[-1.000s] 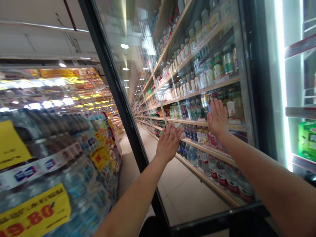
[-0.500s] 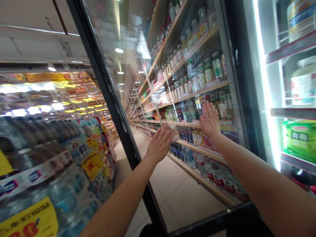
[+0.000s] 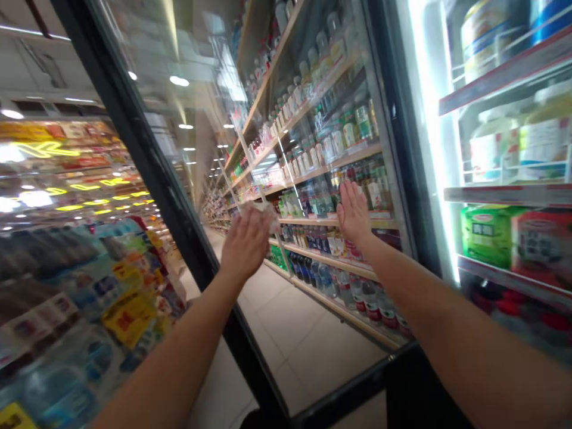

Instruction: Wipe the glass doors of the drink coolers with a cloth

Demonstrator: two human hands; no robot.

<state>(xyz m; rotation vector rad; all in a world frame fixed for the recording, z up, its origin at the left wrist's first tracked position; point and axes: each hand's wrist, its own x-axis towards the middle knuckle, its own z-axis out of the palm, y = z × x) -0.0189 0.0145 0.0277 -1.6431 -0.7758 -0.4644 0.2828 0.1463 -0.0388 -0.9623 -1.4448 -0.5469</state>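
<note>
A black-framed glass door [image 3: 154, 156] stands swung open in front of me. My left hand [image 3: 245, 245] lies against its pane, fingers together over a crumpled whitish cloth [image 3: 271, 219] that shows past the fingertips. Part of the cloth is hidden under the palm. Farther right on the same pane, my right hand [image 3: 356, 215] rests flat with its fingers stretched out and nothing in it. Bottles on shelves show in or through the glass behind both hands.
To the right is a lit cooler with shelves [image 3: 513, 195] of bottles and a green pack [image 3: 486, 236]. Packed bottles [image 3: 58, 381] and yellow price signs [image 3: 128, 316] stand at the left, beyond the door frame. Pale tiled floor [image 3: 308, 339] shows through the pane.
My left hand has slid left and slightly up across the glass with the cloth. The view has turned right, showing more of the lit cooler. My right hand stays flat on the pane.
</note>
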